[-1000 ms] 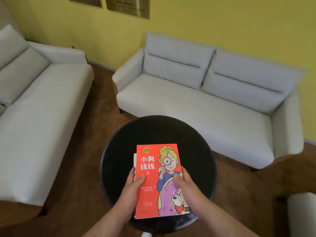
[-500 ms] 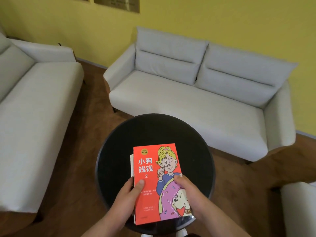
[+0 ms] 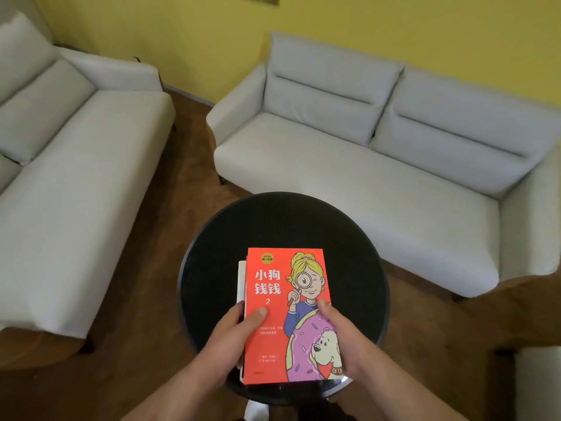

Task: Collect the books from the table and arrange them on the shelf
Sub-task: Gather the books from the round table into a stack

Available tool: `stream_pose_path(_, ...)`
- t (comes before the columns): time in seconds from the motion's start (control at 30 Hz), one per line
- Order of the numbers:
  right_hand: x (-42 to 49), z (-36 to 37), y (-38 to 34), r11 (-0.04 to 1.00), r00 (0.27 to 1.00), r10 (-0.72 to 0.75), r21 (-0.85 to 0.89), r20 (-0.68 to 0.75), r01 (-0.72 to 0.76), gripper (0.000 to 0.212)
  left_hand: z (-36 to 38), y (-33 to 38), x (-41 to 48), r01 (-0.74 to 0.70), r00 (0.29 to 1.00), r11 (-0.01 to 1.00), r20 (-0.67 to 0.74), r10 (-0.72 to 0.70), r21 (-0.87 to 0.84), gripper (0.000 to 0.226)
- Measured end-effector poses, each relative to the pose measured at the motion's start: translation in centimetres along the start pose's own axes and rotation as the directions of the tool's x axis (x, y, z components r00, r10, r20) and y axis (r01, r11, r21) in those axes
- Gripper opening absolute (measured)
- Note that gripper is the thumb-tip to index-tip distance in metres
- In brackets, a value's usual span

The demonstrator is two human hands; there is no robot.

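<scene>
A red book (image 3: pixel 273 335) with a cartoon girl and a dog on its cover tops a small stack of books over the round black table (image 3: pixel 212 268). A white book edge (image 3: pixel 241 281) peeks out on the stack's left. My left hand (image 3: pixel 233 338) grips the stack's left side, thumb on the red cover. My right hand (image 3: pixel 349 341) grips the right side, thumb on the cover. Whether the stack rests on the table or is lifted slightly, I cannot tell. No shelf is in view.
A pale grey sofa (image 3: pixel 379 165) stands behind the table against the yellow wall. Another grey sofa (image 3: pixel 66 177) runs along the left. A pale seat corner (image 3: pixel 540 381) shows at the lower right. Brown floor (image 3: pixel 145 299) surrounds the table.
Both hands keep their grip on the stack of books. The view has shifted and drawn slightly closer; the stack sits nearer the table's front edge than a second ago.
</scene>
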State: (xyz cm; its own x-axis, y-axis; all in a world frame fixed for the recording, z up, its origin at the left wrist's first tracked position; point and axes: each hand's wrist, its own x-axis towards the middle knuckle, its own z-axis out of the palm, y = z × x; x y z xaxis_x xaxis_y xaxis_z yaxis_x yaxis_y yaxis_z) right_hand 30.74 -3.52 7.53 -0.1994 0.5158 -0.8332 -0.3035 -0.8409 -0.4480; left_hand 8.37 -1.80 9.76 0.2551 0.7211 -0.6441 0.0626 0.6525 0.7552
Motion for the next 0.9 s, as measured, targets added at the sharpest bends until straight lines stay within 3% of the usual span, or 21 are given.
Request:
stream_pose_path(0.07,-0.3,-1.4,-0.5,1.000,0.999,0.028,0.010,-0.020,-0.028,0.067,1.1,-0.1,-0.1,0.006,1.000,1.000,0.011,-0.006,-0.002,0.059)
stream_pose_path(0.17,-0.5,-2.9,-1.4,0.998,0.999,0.033,0.046,-0.015,-0.033,0.062,2.2,-0.5,0.1,0.030,1.000,0.999,0.004,-0.030,0.015,0.049)
stream_pose_path(0.23,-0.6,-3.1,-1.6,0.997,0.998,0.056,0.050,-0.017,-0.055,0.060,2.5,-0.7,0.2,0.015,1.000,1.000,-0.014,-0.015,0.003,0.060)
stream_pose_path(0.33,-0.5,-2.8,-1.8,0.997,0.998,0.067,0.041,0.005,-0.067,0.060,2.3,-1.1,0.6,0.023,0.998,0.999,-0.057,-0.025,-0.028,0.094)
stream_pose_path(0.53,-0.2,-3.5,-2.1,0.997,0.997,0.078,0.024,0.011,-0.078,0.048,2.1,-1.0,1.0,0.105,0.992,0.994,-0.070,-0.103,0.014,0.125)
stream_pose_path(0.7,0.1,-3.5,-2.3,0.997,0.997,0.072,-0.019,0.022,-0.072,0.053,3.5,-0.9,1.6,0.081,0.991,0.997,-0.110,-0.082,-0.014,0.090)
stream_pose_path(0.8,0.1,-3.6,-2.5,0.997,0.996,0.074,-0.009,0.042,-0.073,0.058,3.7,-1.7,3.6,0.090,0.959,0.982,-0.252,-0.131,-0.165,0.082)
stream_pose_path(0.9,0.1,-3.3,-2.8,0.997,0.995,0.071,0.000,0.064,-0.071,0.065,3.8,-1.7,4.5,0.082,0.953,0.961,-0.260,-0.153,-0.263,0.058)
